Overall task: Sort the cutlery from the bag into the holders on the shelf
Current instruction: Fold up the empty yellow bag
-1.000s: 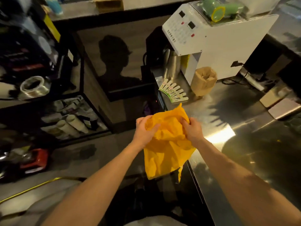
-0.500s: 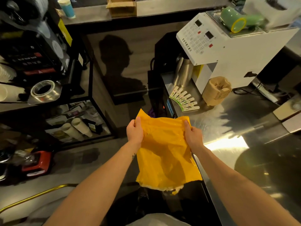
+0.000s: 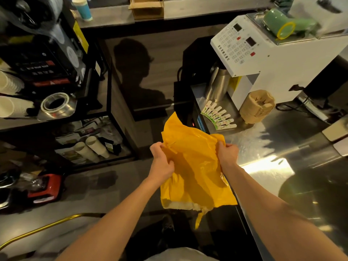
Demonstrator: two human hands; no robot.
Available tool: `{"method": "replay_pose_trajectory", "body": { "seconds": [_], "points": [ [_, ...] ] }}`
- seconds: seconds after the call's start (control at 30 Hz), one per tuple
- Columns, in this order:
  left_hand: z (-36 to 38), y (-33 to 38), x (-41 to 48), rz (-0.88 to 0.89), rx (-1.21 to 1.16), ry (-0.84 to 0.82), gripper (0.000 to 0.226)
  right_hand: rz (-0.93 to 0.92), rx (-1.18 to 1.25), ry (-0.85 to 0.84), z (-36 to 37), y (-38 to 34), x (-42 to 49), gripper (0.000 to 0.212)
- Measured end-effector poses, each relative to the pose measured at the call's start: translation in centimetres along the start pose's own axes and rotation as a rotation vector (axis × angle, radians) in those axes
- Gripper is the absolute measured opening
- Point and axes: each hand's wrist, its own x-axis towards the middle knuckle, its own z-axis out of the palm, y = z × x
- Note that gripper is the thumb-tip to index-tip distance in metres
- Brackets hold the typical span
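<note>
Each grip tight on the yellow bag (image 3: 195, 176), left hand (image 3: 162, 162) and right hand (image 3: 228, 153) at its upper corners, just beside the table (image 3: 282, 144).

Steel counter (image 3: 263, 144) under white machine (image 3: 282, 63), metal pitcher (image 3: 216, 87), brown paper bundle (image 3: 258, 107), fanned sticks (image 3: 218, 117).

Yellow-orange bag (image 3: 195, 170), white machine (image 3: 278, 59), green cup (image 3: 282, 27), red-and-black appliance (image 3: 45, 187).

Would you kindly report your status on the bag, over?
Left hand and right hand both grip the crumpled yellow plastic bag near its top. Bag in mid-air beside the shiny steel counter, no cutlery visible. Nothing in the way.
</note>
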Motion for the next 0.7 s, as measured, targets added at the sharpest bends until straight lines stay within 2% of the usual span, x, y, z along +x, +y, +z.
{"method": "replay_pose_trajectory", "body": {
  "seconds": [0.07,0.13,0.23,0.33,0.4,0.53,0.6,0.7],
  "points": [
    [-0.1,0.3,-0.4,0.170,0.099,0.107,0.056,-0.007,0.013,0.029,0.0,-0.3,-0.2,0.029],
    [-0.1,0.5,-0.2,0.263,0.179,0.059,0.064,-0.035,-0.002,0.056,-0.1,-0.4,-0.2,0.025],
    [0.1,0.2,0.7,0.281,0.363,-0.121,0.082,-0.086,-0.034,0.060,0.1,-0.7,-0.3,0.016],
    [0.0,-0.1,1.7,0.206,0.439,-0.197,0.082,-0.145,-0.031,-0.047,0.2,-0.9,-0.7,0.017],
    [-0.1,-0.3,2.3,0.161,0.459,-0.144,0.075,-0.188,-0.017,-0.193,0.1,-1.1,-1.2,0.029],
    [-0.3,-0.8,3.4,0.087,0.434,-0.069,0.054,-0.199,-0.062,-0.504,-0.3,-1.3,-2.2,0.082],
    [-0.5,-1.1,4.0,0.075,0.367,-0.032,0.041,-0.287,-0.277,-0.564,-0.3,-1.4,-2.7,0.096],
    [-0.8,-1.2,4.4,0.054,0.259,0.005,0.030,-0.468,-0.613,-0.609,0.1,-1.3,-2.9,0.104]
  ]
}}
